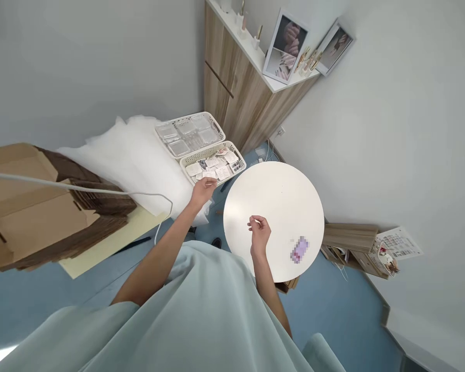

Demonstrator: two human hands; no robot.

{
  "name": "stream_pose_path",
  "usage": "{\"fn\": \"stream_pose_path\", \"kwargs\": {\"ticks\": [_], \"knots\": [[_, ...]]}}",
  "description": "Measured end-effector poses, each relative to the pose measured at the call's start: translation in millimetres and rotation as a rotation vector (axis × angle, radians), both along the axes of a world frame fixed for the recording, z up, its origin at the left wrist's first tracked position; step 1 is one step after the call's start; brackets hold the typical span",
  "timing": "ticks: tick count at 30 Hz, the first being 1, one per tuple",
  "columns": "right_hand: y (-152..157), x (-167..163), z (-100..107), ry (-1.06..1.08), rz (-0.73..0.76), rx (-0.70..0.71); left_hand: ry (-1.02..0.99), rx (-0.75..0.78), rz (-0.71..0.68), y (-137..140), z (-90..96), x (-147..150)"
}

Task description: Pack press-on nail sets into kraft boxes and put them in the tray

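My left hand (203, 191) is at the front edge of a white plastic basket (183, 162) that holds a jumble of small white cards or packets (212, 164). Its thumb and fingers come together near the rim, and whatever is between them is too small to make out. Over a round white table (273, 191) is my right hand (260, 232), its fingers curled in toward the thumb. Anything inside that pinch is hidden. Behind the first basket stands a second basket (221, 138) with clear plastic boxes (189, 129).
Flattened cardboard boxes (34, 212) and white wrapping sheet (139, 155) lie to the left, a white cable (101, 190) crossing over. A blurred purple item (299, 249) lies on the table. A wooden cabinet (236, 77) stands behind, a low wooden shelf (351, 237) at right.
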State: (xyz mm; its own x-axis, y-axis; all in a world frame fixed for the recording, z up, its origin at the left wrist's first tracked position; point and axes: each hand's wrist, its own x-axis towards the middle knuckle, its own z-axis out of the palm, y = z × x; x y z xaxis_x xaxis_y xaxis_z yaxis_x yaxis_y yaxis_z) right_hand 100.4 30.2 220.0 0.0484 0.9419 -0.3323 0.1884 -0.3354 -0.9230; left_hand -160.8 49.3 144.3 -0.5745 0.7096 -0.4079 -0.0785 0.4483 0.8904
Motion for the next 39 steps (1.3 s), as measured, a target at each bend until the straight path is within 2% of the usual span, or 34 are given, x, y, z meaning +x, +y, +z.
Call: {"fn": "stream_pose_path", "kwargs": {"ticks": [3,6,11,16,21,28,32,34,36,39], "knots": [[1,-19,6,-0.021,-0.066,-0.003,0.212,-0.047,-0.089,30,-13.6,-26],[0,-37,11,-0.043,-0.123,-0.002,0.432,-0.074,-0.257,54,-29.3,-47],[-10,-60,8,-0.083,-0.223,-0.004,0.576,-0.162,-0.51,83,-54.6,-69],[-25,-67,1,-0.098,-0.296,-0.002,0.605,-0.158,-0.574,98,-69.2,-77],[-29,-68,1,-0.105,-0.357,-0.006,0.613,-0.118,-0.538,98,-69.1,-81],[-21,-66,8,-0.058,-0.324,-0.014,0.572,-0.03,-0.341,78,-49.8,-78],[-15,-52,6,-0.026,-0.288,0.004,0.507,0.075,-0.26,59,-23.4,-58],[-11,-43,5,-0.013,-0.271,0.014,0.408,0.131,-0.238,49,-5.1,-41],[-6,-32,5,0.0,-0.257,0.029,0.224,0.171,-0.266,39,15.4,-21],[2,-13,8,0.025,-0.261,0.049,-0.05,0.175,-0.418,26,47.0,13]]}}
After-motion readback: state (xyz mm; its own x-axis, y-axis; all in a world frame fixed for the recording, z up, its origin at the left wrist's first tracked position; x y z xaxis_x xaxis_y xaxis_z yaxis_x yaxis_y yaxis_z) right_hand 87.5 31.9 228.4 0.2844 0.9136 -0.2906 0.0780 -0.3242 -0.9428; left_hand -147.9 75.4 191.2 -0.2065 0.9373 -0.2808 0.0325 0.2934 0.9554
